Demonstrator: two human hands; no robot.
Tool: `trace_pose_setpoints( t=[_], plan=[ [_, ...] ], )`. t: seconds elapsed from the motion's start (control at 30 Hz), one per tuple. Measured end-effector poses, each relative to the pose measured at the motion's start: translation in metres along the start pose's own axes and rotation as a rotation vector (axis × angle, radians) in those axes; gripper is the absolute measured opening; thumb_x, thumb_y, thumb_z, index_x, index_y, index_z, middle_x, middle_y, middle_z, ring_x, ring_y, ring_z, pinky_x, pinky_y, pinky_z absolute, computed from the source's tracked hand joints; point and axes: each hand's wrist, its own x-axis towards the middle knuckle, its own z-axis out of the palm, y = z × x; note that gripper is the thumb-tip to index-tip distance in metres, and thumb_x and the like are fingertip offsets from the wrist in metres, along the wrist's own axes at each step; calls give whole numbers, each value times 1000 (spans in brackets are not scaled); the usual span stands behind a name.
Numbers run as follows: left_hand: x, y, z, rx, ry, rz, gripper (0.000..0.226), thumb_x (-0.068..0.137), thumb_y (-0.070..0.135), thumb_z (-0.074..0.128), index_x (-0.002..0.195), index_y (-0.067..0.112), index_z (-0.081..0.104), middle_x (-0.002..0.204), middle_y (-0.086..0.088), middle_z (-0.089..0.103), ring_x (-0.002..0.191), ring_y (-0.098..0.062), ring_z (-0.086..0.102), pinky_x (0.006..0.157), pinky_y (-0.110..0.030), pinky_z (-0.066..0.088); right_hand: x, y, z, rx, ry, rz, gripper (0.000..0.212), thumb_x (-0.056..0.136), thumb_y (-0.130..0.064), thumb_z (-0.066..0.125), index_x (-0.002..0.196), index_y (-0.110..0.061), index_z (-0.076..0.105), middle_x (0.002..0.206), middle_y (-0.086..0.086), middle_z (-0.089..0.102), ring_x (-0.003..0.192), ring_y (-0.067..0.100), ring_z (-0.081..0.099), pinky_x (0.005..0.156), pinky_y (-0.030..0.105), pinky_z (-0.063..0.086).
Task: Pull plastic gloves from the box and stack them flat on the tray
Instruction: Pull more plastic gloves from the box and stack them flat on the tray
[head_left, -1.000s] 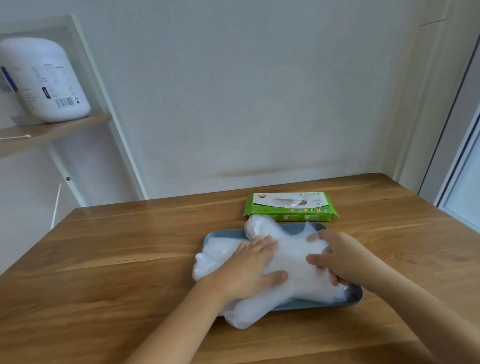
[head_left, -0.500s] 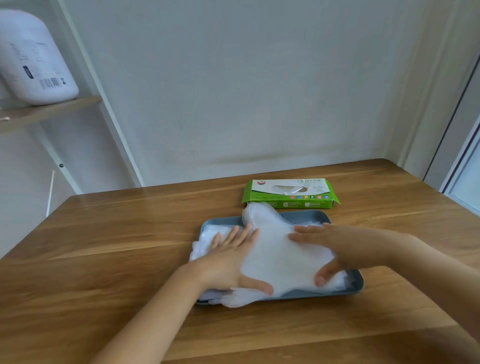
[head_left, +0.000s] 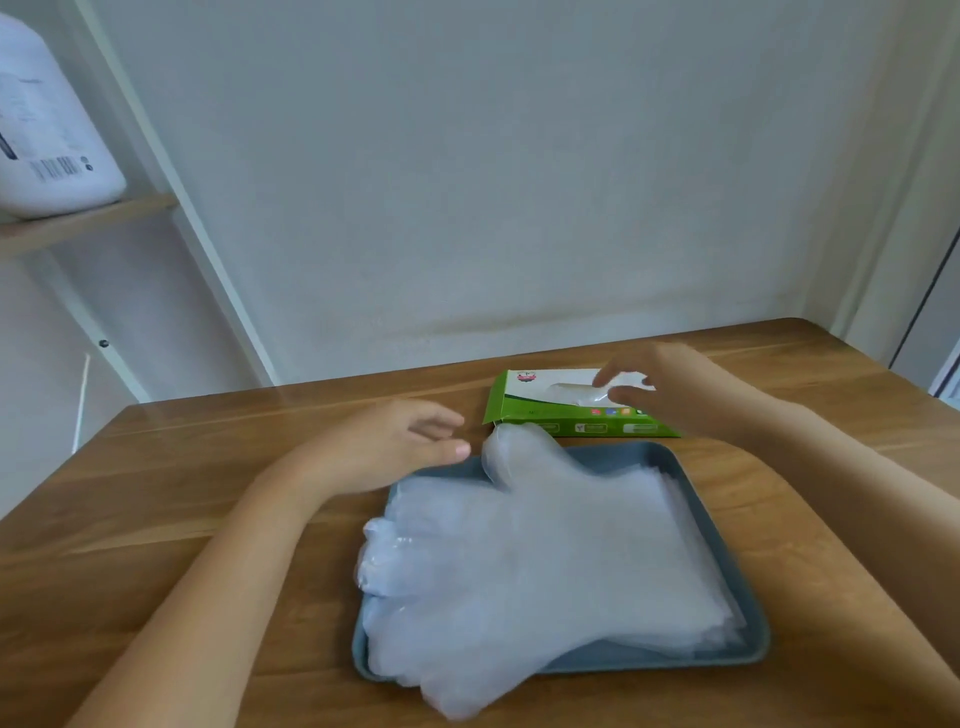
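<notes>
A plain, pale grey-white wall (head_left: 493, 182) fills the upper view, with a faint darker smudge band (head_left: 519, 325) running just above the far edge of the counter (head_left: 208, 457). The counter is warm brown wood with long grain lines, and its far right corner is rounded. At the left stands a white shelf frame (head_left: 171, 182) with a slanted upright and a small dark screw (head_left: 104, 343). Its wooden shelf board (head_left: 88, 221) carries a rounded white container (head_left: 52, 145) with a barcode label. At the right edge a dark-edged door or window frame (head_left: 930, 296) lets in brighter light. The light is soft and even.
</notes>
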Motion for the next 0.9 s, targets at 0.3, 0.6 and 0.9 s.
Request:
trace_pose_setpoints(
  t=[0.3, 0.6, 0.9],
  plan=[
    [101, 6, 18, -74, 60, 78, 37, 93, 29, 62, 129, 32, 55, 136, 9, 56, 125, -5, 51, 109, -32, 38, 49, 8, 40, 78, -114, 79, 34, 92, -49, 52, 111, -28, 72, 137, 5, 50, 132, 21, 30, 96, 22, 23],
    [143, 15, 39, 83, -88, 114, 68, 89, 44, 64, 148, 32, 34, 155, 8, 31, 143, -1, 21, 109, -17, 19, 59, 17, 50, 57, -96, 26, 11, 88, -20, 65, 94, -19, 74, 133, 1, 45, 126, 21, 31, 101, 26, 25],
    [145, 10, 41, 80, -107, 88, 67, 90, 44, 61, 149, 33, 31, 149, 10, 34, 136, -3, 31, 102, -14, 21, 55, 27, 42, 234, -100, 23, 14, 81, -24, 72, 75, -29, 61, 114, -9, 46, 111, 11, 36, 91, 25, 31]
  ],
)
